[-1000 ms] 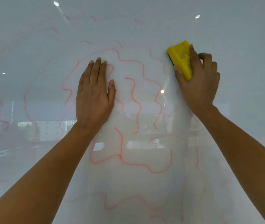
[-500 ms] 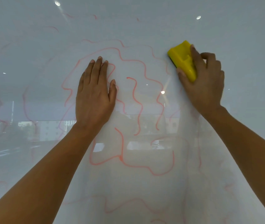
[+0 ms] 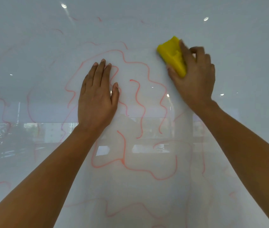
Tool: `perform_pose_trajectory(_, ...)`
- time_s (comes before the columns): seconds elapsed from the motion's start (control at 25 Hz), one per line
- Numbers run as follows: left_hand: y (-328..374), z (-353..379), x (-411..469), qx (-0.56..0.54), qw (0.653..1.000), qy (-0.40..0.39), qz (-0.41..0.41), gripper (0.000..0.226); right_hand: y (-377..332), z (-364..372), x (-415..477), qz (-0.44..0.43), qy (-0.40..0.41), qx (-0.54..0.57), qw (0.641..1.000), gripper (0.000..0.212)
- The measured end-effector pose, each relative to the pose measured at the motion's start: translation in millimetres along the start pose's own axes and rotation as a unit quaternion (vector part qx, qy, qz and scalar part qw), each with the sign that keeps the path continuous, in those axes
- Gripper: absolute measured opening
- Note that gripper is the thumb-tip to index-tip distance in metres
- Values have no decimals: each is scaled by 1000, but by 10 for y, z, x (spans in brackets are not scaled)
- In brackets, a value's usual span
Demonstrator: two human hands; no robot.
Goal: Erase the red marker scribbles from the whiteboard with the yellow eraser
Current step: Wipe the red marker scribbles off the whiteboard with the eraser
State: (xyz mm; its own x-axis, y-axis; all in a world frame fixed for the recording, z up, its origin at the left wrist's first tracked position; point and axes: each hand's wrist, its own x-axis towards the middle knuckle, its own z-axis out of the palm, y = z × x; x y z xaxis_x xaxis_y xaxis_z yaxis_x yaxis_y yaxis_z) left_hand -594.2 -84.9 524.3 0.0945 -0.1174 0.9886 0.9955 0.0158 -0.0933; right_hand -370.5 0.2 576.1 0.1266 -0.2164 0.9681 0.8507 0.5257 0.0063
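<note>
A glossy whiteboard point(image 3: 245, 46) fills the head view. Wavy red marker scribbles point(image 3: 138, 104) run across its middle and lower part, with fainter pink traces at the left and top. My right hand point(image 3: 194, 79) is shut on the yellow eraser point(image 3: 171, 55) and presses it against the board at the upper right, beside the top of the scribbles. My left hand point(image 3: 97, 97) lies flat on the board with fingers together, covering part of the red lines. The strip of board below the eraser looks paler, with only faint marks.
The board's surface mirrors ceiling lights point(image 3: 63, 5) and a room with windows point(image 3: 2, 137) at the left. Both forearms reach up from the bottom corners of the view.
My right hand has shifted the eraser slightly left and tilted it. The left hand stays flat in the same place.
</note>
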Motion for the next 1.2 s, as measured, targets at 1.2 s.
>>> perform_pose_trajectory(1.2,-9,14,-18,7,1000,2,1,50,-635,225,704,103,-8,-19,994,62)
